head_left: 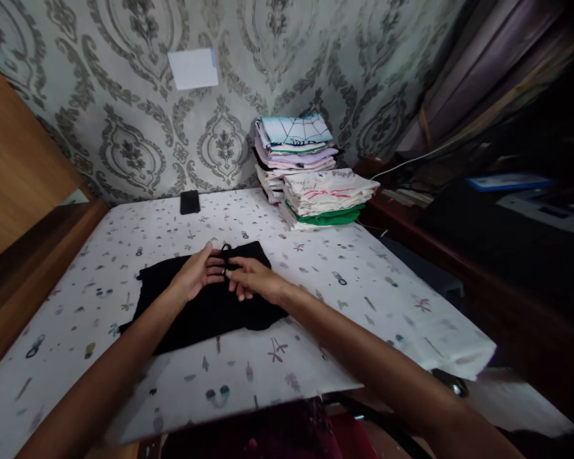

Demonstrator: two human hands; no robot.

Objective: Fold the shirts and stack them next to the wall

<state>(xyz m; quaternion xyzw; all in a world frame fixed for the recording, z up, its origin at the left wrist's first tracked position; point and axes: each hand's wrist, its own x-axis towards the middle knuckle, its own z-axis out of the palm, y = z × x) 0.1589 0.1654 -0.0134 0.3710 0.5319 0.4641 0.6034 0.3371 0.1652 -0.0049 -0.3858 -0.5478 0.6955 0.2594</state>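
A black garment (196, 312) lies spread on a patterned white cloth, folded or short, its kind not clear. From its middle a thin black cord, like a drawstring (226, 247), rises in a small loop between my hands. My left hand (196, 274) rests over the garment, thumb raised and fingers stretched toward the cord, their tips beside it. My right hand (256, 279) comes in from the other side, thumb and forefinger pinched on the cord, where a small pale spot shows. The other right fingers curl down over the black fabric.
Folded clothes stand in a tall stack (294, 137) and a lower stack (328, 197) at the back right. A flat black object (190, 202) lies near the wallpapered wall. A wooden panel (23, 159) borders the left side; a dark desk (459, 255) with a cable is on the right.
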